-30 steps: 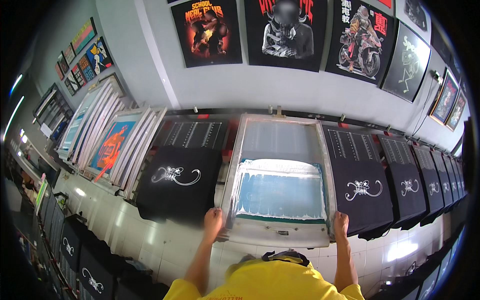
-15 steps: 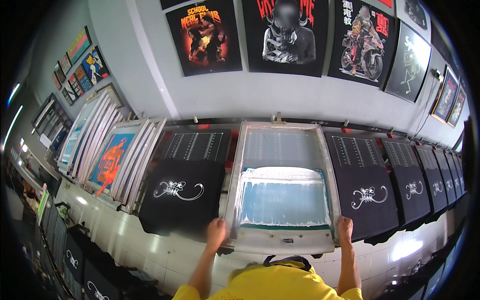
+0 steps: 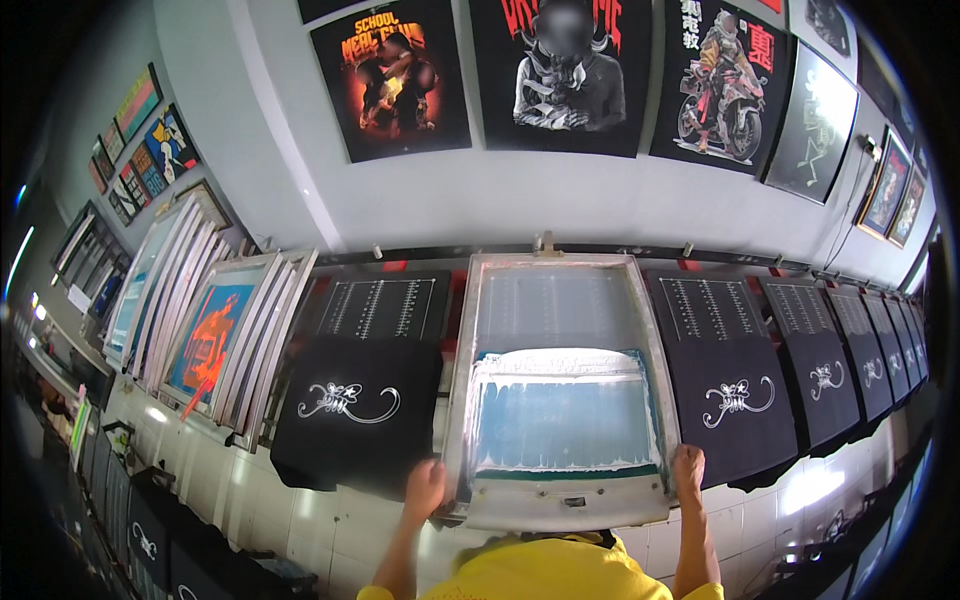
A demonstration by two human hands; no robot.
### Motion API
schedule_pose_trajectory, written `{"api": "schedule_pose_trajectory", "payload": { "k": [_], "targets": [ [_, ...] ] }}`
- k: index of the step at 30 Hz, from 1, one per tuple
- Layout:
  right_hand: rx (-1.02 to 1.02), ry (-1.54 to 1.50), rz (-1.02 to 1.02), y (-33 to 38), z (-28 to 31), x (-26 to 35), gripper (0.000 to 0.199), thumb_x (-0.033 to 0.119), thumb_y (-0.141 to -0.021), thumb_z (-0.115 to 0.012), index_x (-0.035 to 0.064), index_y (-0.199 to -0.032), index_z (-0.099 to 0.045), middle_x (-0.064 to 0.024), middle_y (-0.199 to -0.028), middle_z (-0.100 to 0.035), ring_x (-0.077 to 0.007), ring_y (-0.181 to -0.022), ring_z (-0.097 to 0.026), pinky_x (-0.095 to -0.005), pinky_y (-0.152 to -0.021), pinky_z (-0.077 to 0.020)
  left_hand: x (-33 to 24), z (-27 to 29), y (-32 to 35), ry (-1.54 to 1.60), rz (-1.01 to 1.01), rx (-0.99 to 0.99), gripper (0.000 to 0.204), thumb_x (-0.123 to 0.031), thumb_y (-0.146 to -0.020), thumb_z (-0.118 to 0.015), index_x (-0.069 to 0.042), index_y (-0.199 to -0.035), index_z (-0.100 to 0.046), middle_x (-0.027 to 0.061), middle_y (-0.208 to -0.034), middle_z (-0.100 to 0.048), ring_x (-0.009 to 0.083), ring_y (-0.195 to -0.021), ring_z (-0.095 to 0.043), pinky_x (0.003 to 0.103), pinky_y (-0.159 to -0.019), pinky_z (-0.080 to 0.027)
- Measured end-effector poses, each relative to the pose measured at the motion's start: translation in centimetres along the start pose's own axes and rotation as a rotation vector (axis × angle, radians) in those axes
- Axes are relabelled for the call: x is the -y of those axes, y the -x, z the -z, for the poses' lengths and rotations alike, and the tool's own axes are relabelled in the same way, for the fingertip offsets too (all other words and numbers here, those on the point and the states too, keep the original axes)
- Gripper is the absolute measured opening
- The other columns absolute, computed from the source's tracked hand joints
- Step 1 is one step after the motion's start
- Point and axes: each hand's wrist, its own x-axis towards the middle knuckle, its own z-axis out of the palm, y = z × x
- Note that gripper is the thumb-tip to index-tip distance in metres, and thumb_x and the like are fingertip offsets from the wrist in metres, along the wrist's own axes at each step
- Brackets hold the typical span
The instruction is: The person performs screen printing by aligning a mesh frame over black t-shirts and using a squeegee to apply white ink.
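Note:
A screen printing frame (image 3: 464,380) with a pale metal rim lies in front of me, its long sides running away toward the wall. Its mesh (image 3: 560,425) is blue in the near half and greyer in the far half. White ink (image 3: 560,364) forms a thick band across the middle and smears along the sides. My left hand (image 3: 425,487) is closed at the near left corner of the frame. At the near right side my right hand (image 3: 689,472) is closed on the rim. Fingertips of both hands are hidden.
Black shirts with white prints lie on boards at the left (image 3: 350,440) and the right (image 3: 738,440), with more boards (image 3: 820,380) beyond. Several upright screens (image 3: 215,340) are stacked at far left. Posters (image 3: 555,80) hang on the wall. Pale floor tiles (image 3: 330,530) show below.
The whole view has shifted a little. The frame's near edge and my left hand appear lower in the picture. Both hands keep their places at the frame's sides.

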Motion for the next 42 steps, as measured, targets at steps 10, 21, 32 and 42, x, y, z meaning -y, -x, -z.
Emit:
{"api": "schedule_pose_trajectory", "payload": {
  "k": [10, 21, 32, 42],
  "targets": [
    [-0.063, -0.052, -0.031, 0.6, -0.8, 0.0, 0.035, 0.024, -0.082, -0.048, -0.0081, -0.071, -0.057, -0.0283, -0.066, -0.054, -0.0405, -0.059, -0.053, -0.0482, -0.061, -0.04, -1.4, 1.4, -0.1, 0.002, -0.112, 0.005, 0.02, -0.02, -0.091, -0.057, -0.002, -0.097, -0.065, 0.022, -0.092, -0.064, 0.0437, -0.088, -0.06, 0.046, -0.076, -0.049],
    [-0.016, 0.04, 0.015, 0.4, -2.6, -2.7, 0.035, 0.026, -0.087, -0.046, -0.0037, -0.081, -0.064, -0.0277, -0.077, -0.061, -0.0448, -0.08, -0.06, -0.0507, -0.071, -0.0443, -4.0, 0.9, 0.2, -0.203, -0.235, -0.118, 0.01, -0.008, -0.085, -0.056, -0.001, -0.08, -0.062, 0.0195, -0.083, -0.063, 0.0406, -0.079, -0.061, 0.047, -0.071, -0.049],
    [0.059, -0.192, 0.006, 0.1, -1.9, -2.7, 0.034, 0.023, -0.087, -0.044, -0.0039, -0.066, -0.044, -0.0157, -0.058, -0.04, -0.0233, -0.057, -0.039, -0.0433, -0.055, -0.0331, -4.8, -0.9, 1.1, -0.175, -0.149, -0.308, 0.012, -0.009, -0.087, -0.056, -0.001, -0.078, -0.057, 0.0181, -0.08, -0.06, 0.0397, -0.076, -0.061, 0.047, -0.066, -0.049],
    [0.162, -0.209, 0.041, -0.4, -2.1, -2.4, 0.029, 0.019, -0.085, -0.043, -0.0037, -0.069, -0.043, -0.0108, -0.058, -0.036, -0.0207, -0.056, -0.034, -0.042, -0.053, -0.0281, -5.0, -1.4, 1.6, -0.137, -0.153, -0.443, 0.005, -0.006, -0.084, -0.056, -0.002, -0.081, -0.059, 0.0166, -0.079, -0.06, 0.0384, -0.075, -0.061, 0.046, -0.065, -0.049]
  ]
}}
